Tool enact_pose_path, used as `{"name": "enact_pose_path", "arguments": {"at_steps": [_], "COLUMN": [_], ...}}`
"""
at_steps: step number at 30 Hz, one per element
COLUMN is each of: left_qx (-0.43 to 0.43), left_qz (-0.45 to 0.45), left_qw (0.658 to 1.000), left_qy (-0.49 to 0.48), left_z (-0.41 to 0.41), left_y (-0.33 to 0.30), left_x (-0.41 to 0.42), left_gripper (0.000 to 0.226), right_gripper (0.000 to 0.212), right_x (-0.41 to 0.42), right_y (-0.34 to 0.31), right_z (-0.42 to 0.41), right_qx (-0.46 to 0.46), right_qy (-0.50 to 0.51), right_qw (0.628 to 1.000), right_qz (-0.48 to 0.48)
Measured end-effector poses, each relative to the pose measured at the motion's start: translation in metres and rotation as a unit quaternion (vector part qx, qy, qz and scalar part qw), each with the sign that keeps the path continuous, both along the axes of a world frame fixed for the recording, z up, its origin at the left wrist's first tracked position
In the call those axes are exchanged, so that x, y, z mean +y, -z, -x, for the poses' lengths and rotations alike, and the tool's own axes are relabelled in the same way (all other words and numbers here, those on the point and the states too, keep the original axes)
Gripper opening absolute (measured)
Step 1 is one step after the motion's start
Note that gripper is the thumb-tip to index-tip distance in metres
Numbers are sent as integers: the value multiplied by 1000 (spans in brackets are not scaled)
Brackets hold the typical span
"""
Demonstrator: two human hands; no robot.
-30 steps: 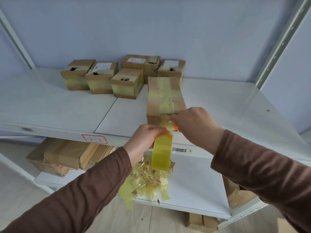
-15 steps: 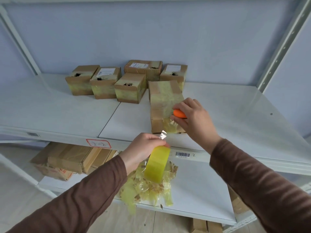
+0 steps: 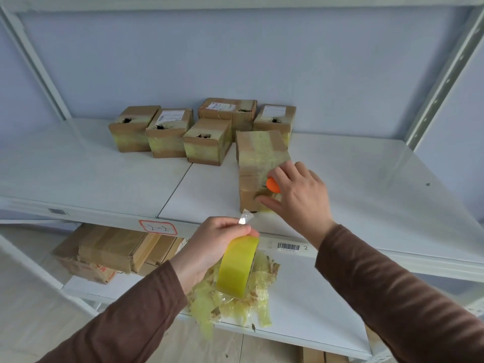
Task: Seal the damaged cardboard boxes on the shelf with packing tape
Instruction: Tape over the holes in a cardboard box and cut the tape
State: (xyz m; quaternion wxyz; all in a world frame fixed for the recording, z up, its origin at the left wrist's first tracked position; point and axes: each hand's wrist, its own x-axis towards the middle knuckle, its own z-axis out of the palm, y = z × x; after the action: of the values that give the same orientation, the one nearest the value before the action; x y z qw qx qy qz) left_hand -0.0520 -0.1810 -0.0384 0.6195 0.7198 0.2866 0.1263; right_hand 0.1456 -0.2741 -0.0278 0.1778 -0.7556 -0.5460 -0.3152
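A cardboard box [image 3: 258,153] wrapped in yellowish tape stands near the front of the white shelf [image 3: 104,179]. My right hand [image 3: 298,197] presses against the box's front face and holds a small orange cutter [image 3: 272,185] under its fingers. My left hand [image 3: 217,242] grips a roll of yellow packing tape [image 3: 237,268] just in front of the shelf edge, with a short loose tape end [image 3: 245,218] sticking up from it. Several small cardboard boxes [image 3: 207,141] with torn holes in their tops sit in a cluster at the back.
A heap of crumpled used tape [image 3: 235,302] lies on the lower shelf [image 3: 314,310] below my left hand. Flat cardboard packages [image 3: 112,252] are stacked at the left of that lower shelf. Shelf uprights [image 3: 440,82] stand at the right and left.
The tape strip between roll and box has been cut; the roll now hangs free in my left hand. My right hand moved from the tape up onto the box's front face.
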Motion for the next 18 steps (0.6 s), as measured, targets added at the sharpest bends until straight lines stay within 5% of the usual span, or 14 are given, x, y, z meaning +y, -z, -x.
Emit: {"name": "enact_pose_path", "arguments": {"at_steps": [4,6,8,11,15,18], "left_qx": [-15,-29,-44,-61,-32,18], "left_qz": [-34,-69,-119,-188,-269,-349], "left_qw": [999,997,992,980,962,937], "left_qy": [-17,-20,-19,-27,-27,-22], "left_z": [19,28,37,50,61,62], "left_y": [-11,-23,-36,-56,-71,-71], "left_x": [14,23,32,51,97,138], "left_gripper": [18,19,16,19,19,23], "right_gripper": [45,34,38,55,50,28], "right_x": [-5,3,18,50,96,131], "right_y": [-7,-20,-31,-41,-38,-32], "right_z": [9,27,53,87,109,117], "right_qx": [-20,72,273,555,632,619], "right_qy": [-45,-136,-214,-270,-314,-335], "right_qw": [998,984,930,783,708,710], "right_qz": [-33,-94,-120,-72,-21,-25]}}
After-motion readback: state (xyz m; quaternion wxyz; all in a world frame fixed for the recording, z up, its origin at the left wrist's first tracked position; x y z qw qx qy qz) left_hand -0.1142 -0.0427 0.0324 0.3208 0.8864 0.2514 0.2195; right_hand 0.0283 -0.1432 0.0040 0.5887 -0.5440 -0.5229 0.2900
